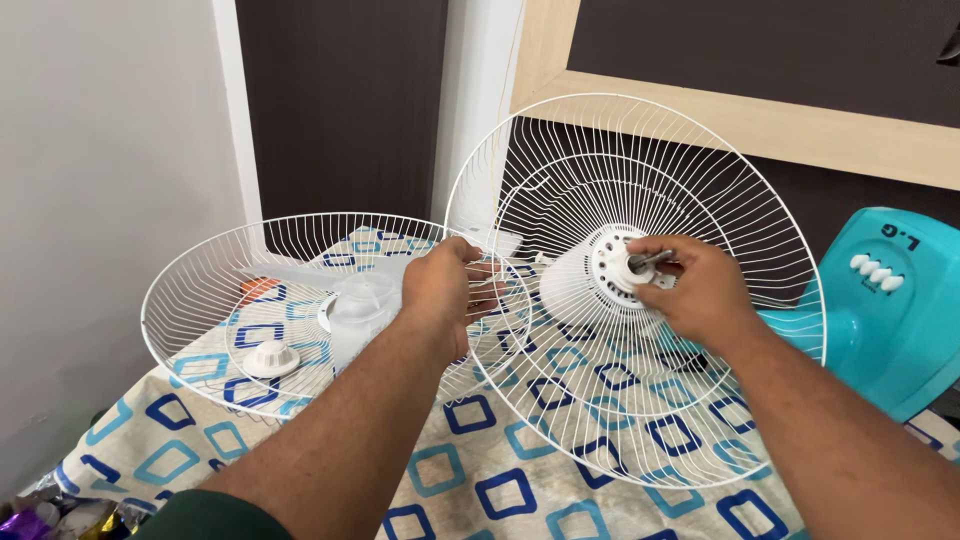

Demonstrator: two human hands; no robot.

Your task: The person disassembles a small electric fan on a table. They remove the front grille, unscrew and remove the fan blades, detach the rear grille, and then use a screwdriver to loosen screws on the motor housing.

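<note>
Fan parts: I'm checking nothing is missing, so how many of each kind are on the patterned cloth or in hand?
White wire fan guards: 2, rear guard on the motor, held by left hand and right hand; front guard lying flat
Translucent fan blade: 1
White round cap: 1
Teal fan body: 1
Total: 5

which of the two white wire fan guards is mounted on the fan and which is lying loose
The right guard is mounted, tilted up around the motor hub under the right hand. The left guard lies flat on the patterned cloth.
</note>
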